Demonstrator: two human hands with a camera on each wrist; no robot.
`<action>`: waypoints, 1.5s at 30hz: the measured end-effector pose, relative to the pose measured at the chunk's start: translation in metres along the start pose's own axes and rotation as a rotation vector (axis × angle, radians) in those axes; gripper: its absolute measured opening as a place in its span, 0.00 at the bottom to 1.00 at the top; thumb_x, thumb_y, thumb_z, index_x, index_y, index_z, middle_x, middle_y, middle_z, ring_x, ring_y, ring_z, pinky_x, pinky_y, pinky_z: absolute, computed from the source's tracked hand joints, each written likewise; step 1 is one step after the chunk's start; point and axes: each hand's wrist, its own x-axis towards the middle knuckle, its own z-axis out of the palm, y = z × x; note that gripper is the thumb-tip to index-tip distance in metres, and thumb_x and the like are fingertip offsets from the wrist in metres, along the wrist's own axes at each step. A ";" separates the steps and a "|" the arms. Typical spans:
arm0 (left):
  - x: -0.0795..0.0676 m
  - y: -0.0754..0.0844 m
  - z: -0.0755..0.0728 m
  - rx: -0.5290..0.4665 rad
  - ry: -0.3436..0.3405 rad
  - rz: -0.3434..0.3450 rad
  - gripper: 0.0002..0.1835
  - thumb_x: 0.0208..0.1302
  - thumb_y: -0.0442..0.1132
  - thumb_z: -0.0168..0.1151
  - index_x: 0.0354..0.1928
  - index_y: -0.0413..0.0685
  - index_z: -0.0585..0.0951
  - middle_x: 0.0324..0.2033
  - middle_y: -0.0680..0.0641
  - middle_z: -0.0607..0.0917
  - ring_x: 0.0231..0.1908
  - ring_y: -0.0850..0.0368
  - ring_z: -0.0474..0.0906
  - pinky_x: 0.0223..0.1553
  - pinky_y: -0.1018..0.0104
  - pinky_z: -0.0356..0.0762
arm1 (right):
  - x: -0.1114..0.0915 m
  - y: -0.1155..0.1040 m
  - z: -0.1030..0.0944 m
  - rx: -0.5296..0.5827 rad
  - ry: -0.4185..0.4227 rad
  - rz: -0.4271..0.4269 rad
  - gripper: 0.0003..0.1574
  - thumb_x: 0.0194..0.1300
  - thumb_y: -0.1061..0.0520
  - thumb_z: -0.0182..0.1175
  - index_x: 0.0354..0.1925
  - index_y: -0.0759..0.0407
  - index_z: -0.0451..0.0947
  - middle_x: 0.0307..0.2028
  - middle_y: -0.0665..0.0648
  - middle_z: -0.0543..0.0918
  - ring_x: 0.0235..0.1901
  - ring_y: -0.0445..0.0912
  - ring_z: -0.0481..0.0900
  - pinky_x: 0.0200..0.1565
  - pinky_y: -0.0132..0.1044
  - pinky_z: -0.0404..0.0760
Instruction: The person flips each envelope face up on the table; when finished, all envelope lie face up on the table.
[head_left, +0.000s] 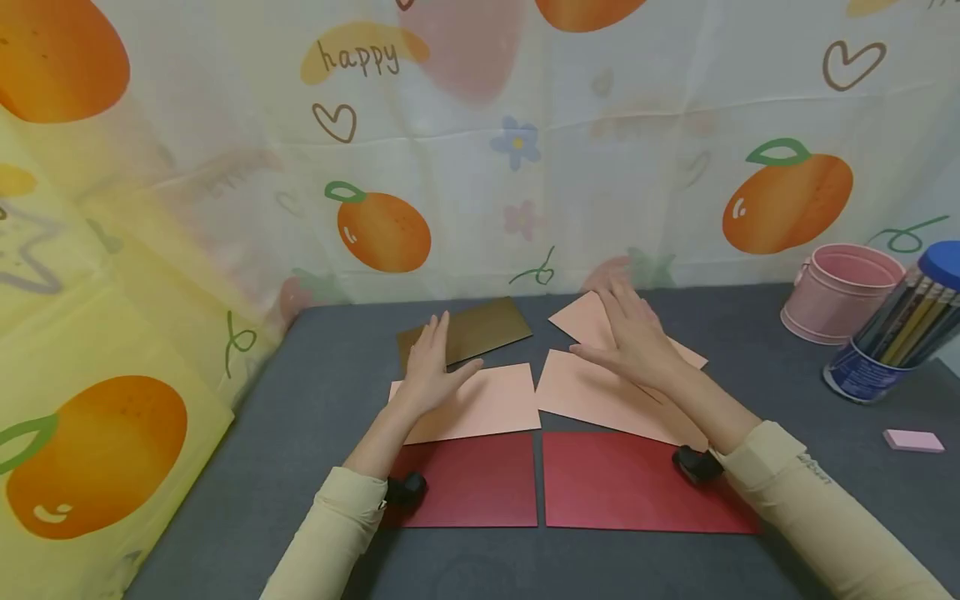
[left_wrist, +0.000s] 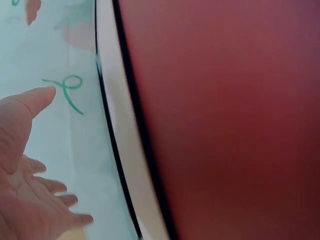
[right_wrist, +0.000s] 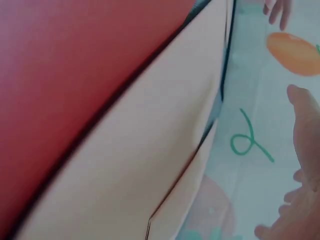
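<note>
My left hand, fingers extended and thumb spread, is over a pale pink rectangular sheet and the near edge of a brown-gold sheet. The right hand, also with straight fingers, hovers above a second pink sheet and partly hides a third, tilted pink sheet behind it. Nothing is held in either hand. Closer to me lie two red rectangles side by side, a narrow gap between them. In the left wrist view the red sheet fills the right side.
On the right stand a pink bucket and a blue-lidded container of pencils. A pink eraser-like block lies in front of them. A fruit-print cloth hangs behind the dark grey table and along its left side.
</note>
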 end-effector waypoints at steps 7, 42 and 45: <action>-0.004 -0.028 -0.015 -0.051 -0.045 0.067 0.46 0.67 0.52 0.62 0.76 0.41 0.49 0.75 0.38 0.50 0.74 0.41 0.45 0.69 0.40 0.49 | 0.020 -0.008 0.012 0.089 -0.110 -0.142 0.59 0.64 0.41 0.64 0.76 0.63 0.43 0.75 0.65 0.45 0.74 0.59 0.41 0.69 0.59 0.49; 0.005 -0.085 -0.035 0.101 -0.240 0.023 0.45 0.69 0.55 0.58 0.75 0.37 0.49 0.75 0.35 0.47 0.73 0.37 0.41 0.68 0.38 0.46 | 0.084 -0.033 0.063 0.091 -0.421 -0.175 0.47 0.71 0.46 0.57 0.75 0.65 0.49 0.75 0.67 0.47 0.74 0.59 0.45 0.71 0.54 0.49; 0.005 -0.085 -0.036 0.113 -0.236 0.019 0.44 0.70 0.54 0.57 0.75 0.36 0.50 0.74 0.35 0.48 0.74 0.38 0.41 0.69 0.38 0.47 | 0.086 -0.035 0.063 0.075 -0.437 -0.187 0.46 0.72 0.47 0.57 0.75 0.64 0.50 0.75 0.66 0.48 0.74 0.58 0.44 0.71 0.53 0.48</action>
